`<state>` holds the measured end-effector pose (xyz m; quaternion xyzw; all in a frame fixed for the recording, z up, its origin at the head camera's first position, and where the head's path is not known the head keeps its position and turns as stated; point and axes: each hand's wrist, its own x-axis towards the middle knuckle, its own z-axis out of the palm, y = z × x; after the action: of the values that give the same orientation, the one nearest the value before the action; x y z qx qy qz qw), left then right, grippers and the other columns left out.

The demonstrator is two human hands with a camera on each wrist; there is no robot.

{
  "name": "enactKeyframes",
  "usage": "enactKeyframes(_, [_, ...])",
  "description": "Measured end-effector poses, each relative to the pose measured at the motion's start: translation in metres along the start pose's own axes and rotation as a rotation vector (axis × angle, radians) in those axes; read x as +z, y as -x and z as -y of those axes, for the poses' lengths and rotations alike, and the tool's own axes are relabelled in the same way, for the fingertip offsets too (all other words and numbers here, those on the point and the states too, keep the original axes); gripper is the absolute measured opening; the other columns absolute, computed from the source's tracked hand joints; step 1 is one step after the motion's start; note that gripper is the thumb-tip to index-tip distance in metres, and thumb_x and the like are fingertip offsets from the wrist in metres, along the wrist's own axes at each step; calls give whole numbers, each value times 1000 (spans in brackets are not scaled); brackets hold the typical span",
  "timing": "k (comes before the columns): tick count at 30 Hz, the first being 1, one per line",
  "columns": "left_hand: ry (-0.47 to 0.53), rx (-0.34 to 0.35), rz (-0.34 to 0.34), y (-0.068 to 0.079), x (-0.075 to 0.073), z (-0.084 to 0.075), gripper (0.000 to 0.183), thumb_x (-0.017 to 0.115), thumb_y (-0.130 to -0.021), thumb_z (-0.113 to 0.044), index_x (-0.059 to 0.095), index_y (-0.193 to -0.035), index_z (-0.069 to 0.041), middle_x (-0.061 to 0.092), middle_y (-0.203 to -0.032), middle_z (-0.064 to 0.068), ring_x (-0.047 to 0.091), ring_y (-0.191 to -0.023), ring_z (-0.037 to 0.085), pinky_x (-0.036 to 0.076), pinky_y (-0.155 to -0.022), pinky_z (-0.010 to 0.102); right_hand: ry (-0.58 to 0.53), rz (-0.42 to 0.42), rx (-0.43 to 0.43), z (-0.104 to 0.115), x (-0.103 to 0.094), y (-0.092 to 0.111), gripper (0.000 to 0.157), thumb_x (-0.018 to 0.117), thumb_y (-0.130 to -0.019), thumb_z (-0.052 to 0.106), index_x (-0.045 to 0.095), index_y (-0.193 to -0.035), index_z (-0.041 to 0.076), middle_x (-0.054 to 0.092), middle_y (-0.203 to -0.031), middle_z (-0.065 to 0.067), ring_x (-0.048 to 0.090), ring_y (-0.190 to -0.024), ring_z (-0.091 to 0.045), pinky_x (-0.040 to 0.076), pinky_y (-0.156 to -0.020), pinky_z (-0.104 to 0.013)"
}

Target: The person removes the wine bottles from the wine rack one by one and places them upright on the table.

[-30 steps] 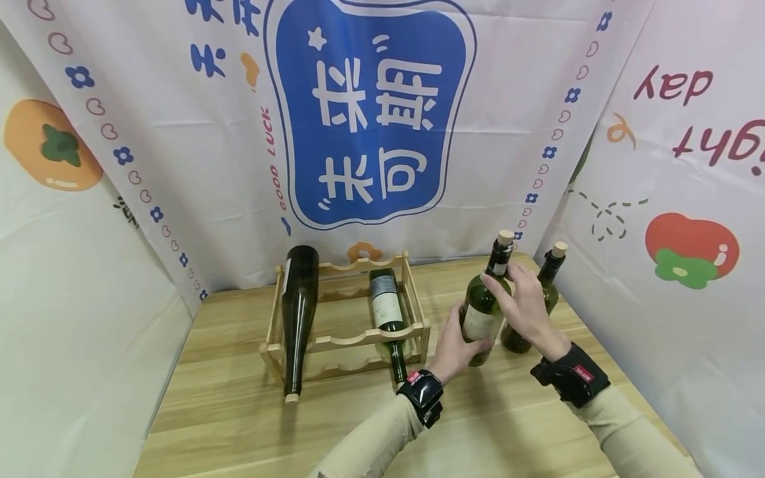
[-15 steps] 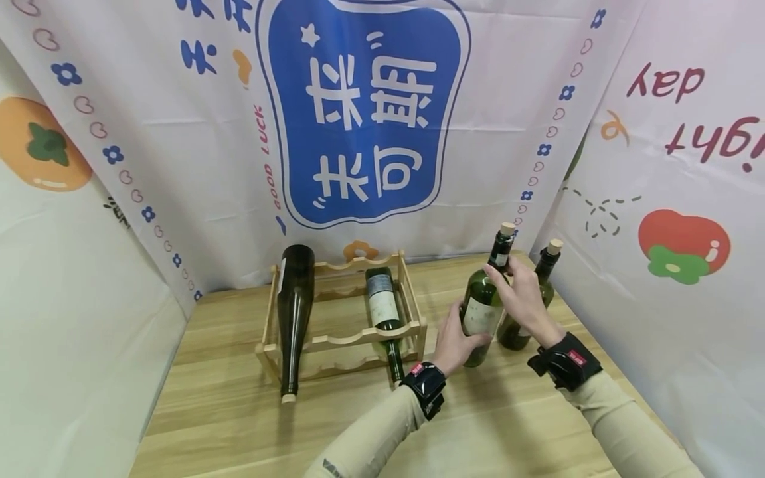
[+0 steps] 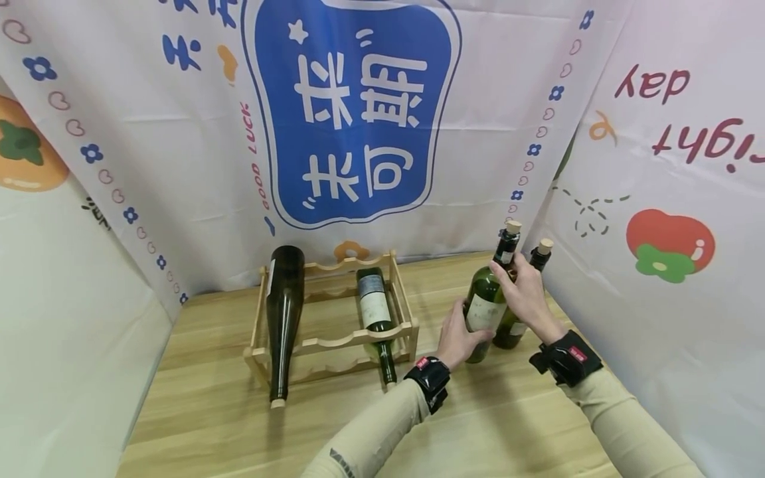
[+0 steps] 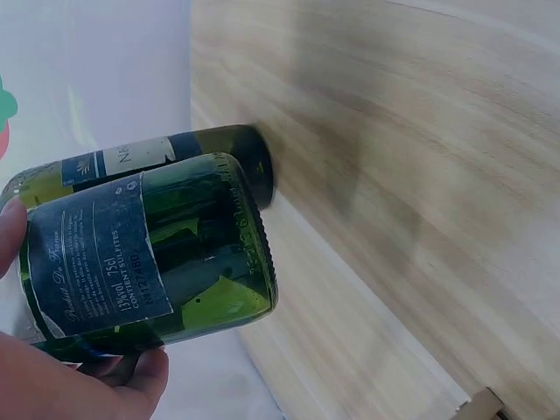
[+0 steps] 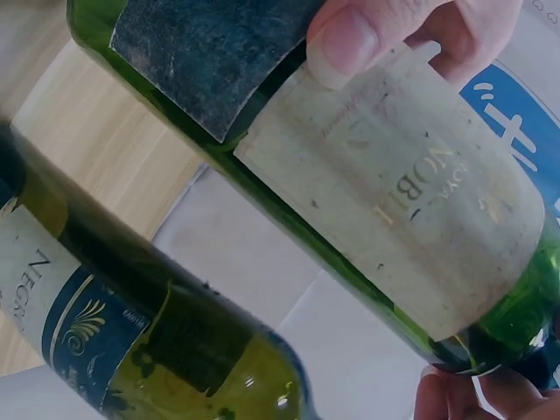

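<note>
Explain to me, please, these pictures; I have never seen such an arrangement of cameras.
There is no machine here, only a person's bare hands. The wide picture is taken from the head; the two close ones come from cameras worn on the wrists. The left hand grips a corked green bottle around its body, and the right hand holds it near the neck. Beside it, another corked bottle stands on the wooden table. A wooden rack there bears a dark bottle and a labelled bottle, both lying.
</note>
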<state>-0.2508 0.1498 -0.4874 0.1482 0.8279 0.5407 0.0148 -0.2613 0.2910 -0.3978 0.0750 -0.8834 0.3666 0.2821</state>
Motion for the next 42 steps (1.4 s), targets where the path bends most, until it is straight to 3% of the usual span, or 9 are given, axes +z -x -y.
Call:
enactKeyframes(4, [8,-20,23,0,5,-2,75,81,-77,-31,42,-138,-13,59,-125,7,60,-110,21,51,-90,34,-8,0,37,-4,-4,2,33,58,-97,23,55,-111,-6,69,-100,-26,67,-90,-39,46,-70,-33])
enactKeyframes(8, [19,-37,53,0,11,-5,75,81,-78,-32,40,-140,-15,59,-126,6,59,-111,20,51,-89,32,-10,-16,39,-7,-8,6,31,57,-97,22,55,-112,-6,69,-98,-26,66,-88,-37,43,-70,-22])
enactKeyframes(12, [6,-17,61,0,17,-9,75,81,-78,-32,41,-139,-15,58,-127,6,59,-112,20,50,-91,33,-6,-45,22,-10,-14,9,28,58,-97,19,56,-110,-6,69,-91,-24,64,-77,-21,39,-65,-13])
enactKeyframes(16, [9,-8,67,1,23,-12,75,81,-77,-31,41,-139,-15,58,-128,6,57,-115,19,49,-94,32,8,-58,31,-14,-20,12,29,59,-97,20,56,-111,-5,70,-88,-22,56,-71,-1,39,-64,-11])
enactKeyframes(28, [-7,41,81,5,46,-18,74,84,-75,-26,44,-135,-10,60,-125,9,58,-113,19,49,-94,29,10,-111,51,-27,-35,26,27,61,-95,19,58,-108,-4,71,-92,-23,49,-77,18,38,-68,-5])
enactKeyframes(36, [2,25,109,6,58,-17,75,83,-75,-27,43,-137,-13,58,-129,7,56,-116,18,48,-96,30,39,-115,60,-34,-42,33,30,60,-95,19,57,-112,-5,70,-94,-24,47,-81,16,39,-72,-10])
enactKeyframes(42, [-13,28,110,7,68,-20,78,84,-75,-28,41,-138,-13,55,-133,8,54,-121,20,47,-99,32,66,-139,42,-40,-47,38,27,62,-94,17,58,-108,-6,69,-89,-23,49,-82,7,38,-72,-14])
